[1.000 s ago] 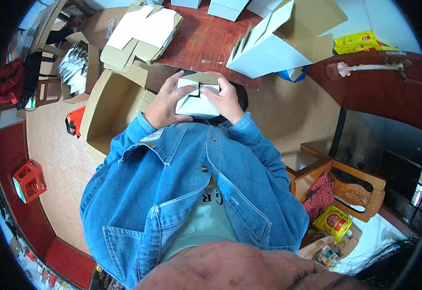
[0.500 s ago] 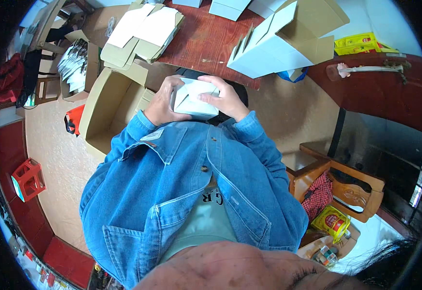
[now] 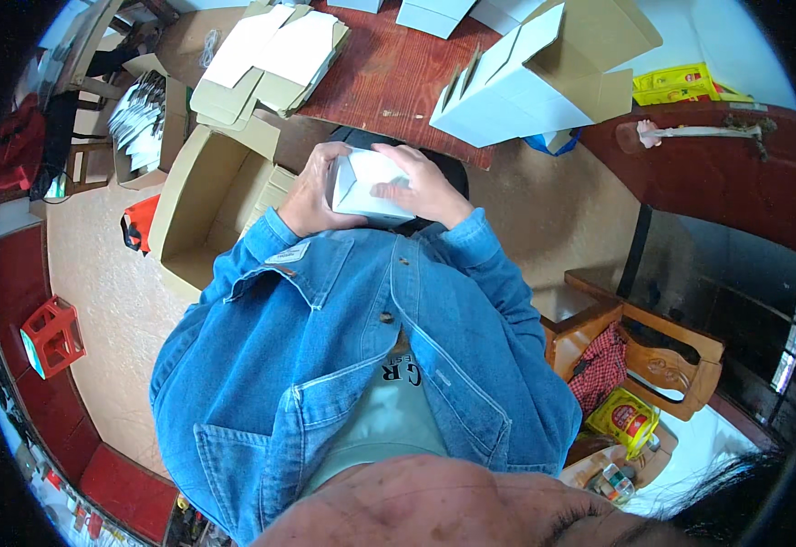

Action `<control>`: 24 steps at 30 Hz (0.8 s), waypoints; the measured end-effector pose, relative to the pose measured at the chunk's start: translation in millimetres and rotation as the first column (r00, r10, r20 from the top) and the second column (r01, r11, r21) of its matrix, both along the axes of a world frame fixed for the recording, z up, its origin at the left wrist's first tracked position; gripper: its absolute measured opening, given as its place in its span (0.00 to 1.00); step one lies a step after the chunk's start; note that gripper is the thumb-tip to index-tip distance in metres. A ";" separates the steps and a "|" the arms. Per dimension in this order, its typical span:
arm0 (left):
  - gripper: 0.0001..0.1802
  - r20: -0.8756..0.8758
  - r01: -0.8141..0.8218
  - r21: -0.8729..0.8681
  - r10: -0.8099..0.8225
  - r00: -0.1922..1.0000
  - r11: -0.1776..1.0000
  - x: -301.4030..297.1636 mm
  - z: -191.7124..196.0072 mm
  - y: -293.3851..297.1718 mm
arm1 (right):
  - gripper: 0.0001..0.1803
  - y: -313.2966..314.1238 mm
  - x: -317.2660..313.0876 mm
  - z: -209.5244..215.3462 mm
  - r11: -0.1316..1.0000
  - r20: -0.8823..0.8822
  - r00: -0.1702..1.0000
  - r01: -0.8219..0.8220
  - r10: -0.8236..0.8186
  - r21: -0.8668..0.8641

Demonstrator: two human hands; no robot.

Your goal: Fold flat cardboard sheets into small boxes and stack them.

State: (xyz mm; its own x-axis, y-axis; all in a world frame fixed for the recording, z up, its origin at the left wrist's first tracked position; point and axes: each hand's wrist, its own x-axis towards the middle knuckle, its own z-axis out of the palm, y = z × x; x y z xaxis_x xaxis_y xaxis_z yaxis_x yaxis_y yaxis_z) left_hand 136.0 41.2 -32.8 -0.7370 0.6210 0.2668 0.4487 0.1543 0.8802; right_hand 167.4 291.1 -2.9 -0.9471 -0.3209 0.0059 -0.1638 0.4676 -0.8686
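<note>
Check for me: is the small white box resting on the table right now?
No. Both hands, left and right, hold the box clear of the table.

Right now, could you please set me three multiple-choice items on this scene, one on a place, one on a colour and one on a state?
1. Where is the big open cardboard carton?
A. on the floor at the person's left
B. on the red-brown table
C. on the wooden chair

2. What colour is the small box in the hands?
A. yellow
B. white
C. red

3. How is the small box held?
A. by the left hand alone
B. lying loose on the table
C. between both hands

Answers: 1 A, it stands on the floor beside the left sleeve. 2 B, its faces show white. 3 C, the left hand grips one end and the right hand lies across the other.
</note>
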 end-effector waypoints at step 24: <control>0.43 -0.080 0.061 -0.044 -0.064 0.995 0.997 -19.0 29.1 -18.1 | 0.37 21.7 8.9 -52.5 0.632 0.834 0.540 0.686 -0.110 -0.360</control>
